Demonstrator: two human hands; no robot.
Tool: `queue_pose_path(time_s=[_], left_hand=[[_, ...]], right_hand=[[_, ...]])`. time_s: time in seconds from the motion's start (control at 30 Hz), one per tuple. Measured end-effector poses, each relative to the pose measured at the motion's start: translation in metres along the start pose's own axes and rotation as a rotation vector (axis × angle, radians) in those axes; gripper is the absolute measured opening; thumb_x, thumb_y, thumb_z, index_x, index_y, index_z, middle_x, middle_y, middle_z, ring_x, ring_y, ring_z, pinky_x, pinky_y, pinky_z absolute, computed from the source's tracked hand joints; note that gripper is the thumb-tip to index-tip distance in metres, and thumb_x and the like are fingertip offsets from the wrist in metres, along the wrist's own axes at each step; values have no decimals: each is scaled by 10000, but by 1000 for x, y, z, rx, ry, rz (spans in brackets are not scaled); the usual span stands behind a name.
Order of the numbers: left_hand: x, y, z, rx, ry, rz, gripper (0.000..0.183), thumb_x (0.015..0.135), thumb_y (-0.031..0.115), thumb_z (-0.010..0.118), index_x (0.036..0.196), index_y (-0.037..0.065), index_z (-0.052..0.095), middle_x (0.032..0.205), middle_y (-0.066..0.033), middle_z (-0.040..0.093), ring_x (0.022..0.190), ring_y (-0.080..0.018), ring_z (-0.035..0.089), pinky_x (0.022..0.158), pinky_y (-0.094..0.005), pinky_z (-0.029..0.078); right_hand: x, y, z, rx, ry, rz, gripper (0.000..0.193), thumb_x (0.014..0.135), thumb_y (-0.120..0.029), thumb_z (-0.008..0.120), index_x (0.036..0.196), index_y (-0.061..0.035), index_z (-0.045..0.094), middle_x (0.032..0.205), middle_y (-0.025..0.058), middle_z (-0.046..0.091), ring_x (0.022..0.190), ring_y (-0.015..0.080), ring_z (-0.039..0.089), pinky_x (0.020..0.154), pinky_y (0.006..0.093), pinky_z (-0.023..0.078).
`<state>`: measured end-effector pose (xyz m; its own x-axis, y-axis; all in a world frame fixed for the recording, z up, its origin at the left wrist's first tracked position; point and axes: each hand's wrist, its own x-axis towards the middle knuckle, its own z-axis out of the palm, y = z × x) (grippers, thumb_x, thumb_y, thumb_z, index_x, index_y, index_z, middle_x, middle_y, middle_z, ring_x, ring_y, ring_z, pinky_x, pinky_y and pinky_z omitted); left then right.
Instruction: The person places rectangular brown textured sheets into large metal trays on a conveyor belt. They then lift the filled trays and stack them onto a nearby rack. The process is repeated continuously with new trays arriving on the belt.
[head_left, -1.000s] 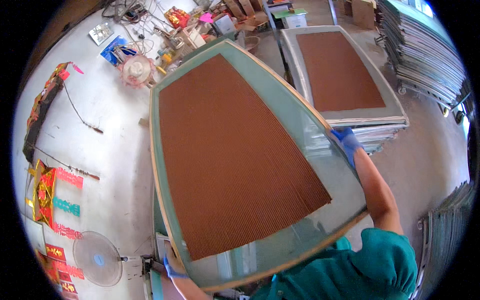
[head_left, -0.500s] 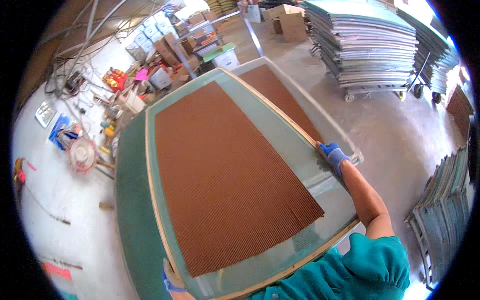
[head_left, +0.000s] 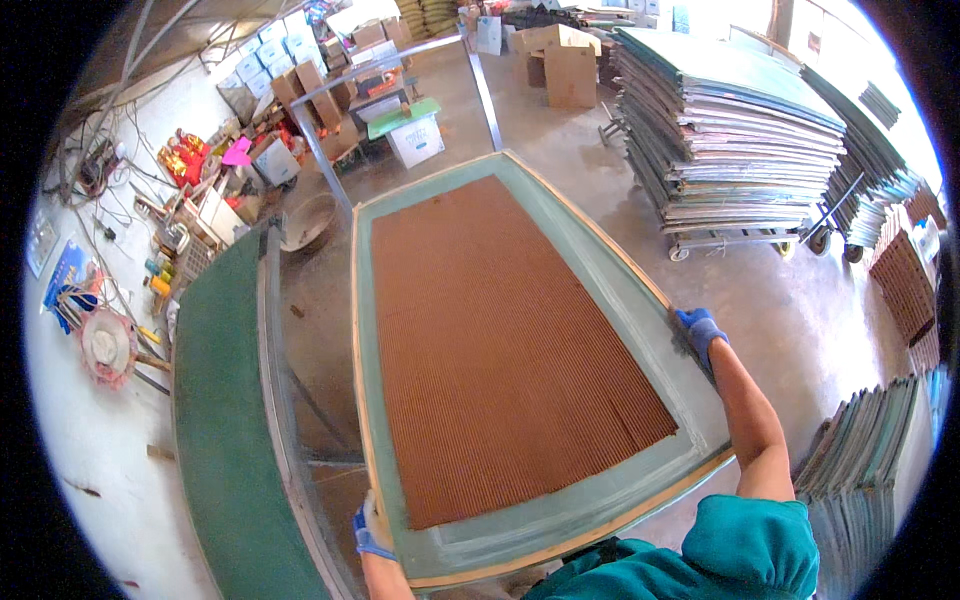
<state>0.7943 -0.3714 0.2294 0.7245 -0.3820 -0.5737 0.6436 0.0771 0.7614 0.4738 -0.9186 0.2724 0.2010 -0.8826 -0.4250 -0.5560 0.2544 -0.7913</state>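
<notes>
Out in front of me I carry a large pale green screen panel with a wooden rim [head_left: 600, 270]. A brown, finely ribbed sheet [head_left: 510, 360] lies flat on its middle. My left hand [head_left: 374, 528], in a blue and white glove, is closed on the panel's left edge by the near corner, its fingers partly hidden. Around the right edge, my blue-gloved right hand [head_left: 702, 332] is wrapped, fingers closed. The panel's near edge is close to my body.
To the left stands a dark green table [head_left: 222, 420], with a metal rail [head_left: 285, 440] along its side. Tall stacks of panels [head_left: 740, 150] stand on a wheeled cart at the right. More upright panels [head_left: 850, 470] are at the lower right. Cardboard boxes [head_left: 572, 75] sit behind.
The panel with the brown sheet has shifted right, away from the green table, in both my hands. A second framed brown sheet, seen beyond its right edge before, no longer shows.
</notes>
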Motion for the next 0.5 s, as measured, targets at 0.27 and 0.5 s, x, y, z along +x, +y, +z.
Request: queue_pose_path(time_s=[0.27,0.5], left_hand=[[67,-89,-35,36,39,-134,340,860,321,421,1001,40,553,907,-99,595,793,-220,577,687,-331,483],[83,-154,-87,-408,257,19,279,822,156,486,1049,-2,521,1065,-139,522,1036,-249,471,907,-381,385]], right_hand=[[78,86,40,-680,-51,23,526,749,-516,503,870,-18,622,885,205,609,847,342,583,755,392,449],[57,96,72,-820,176,13,500,725,-447,561,994,-25,581,1052,214,559,979,372,529,807,412,435]])
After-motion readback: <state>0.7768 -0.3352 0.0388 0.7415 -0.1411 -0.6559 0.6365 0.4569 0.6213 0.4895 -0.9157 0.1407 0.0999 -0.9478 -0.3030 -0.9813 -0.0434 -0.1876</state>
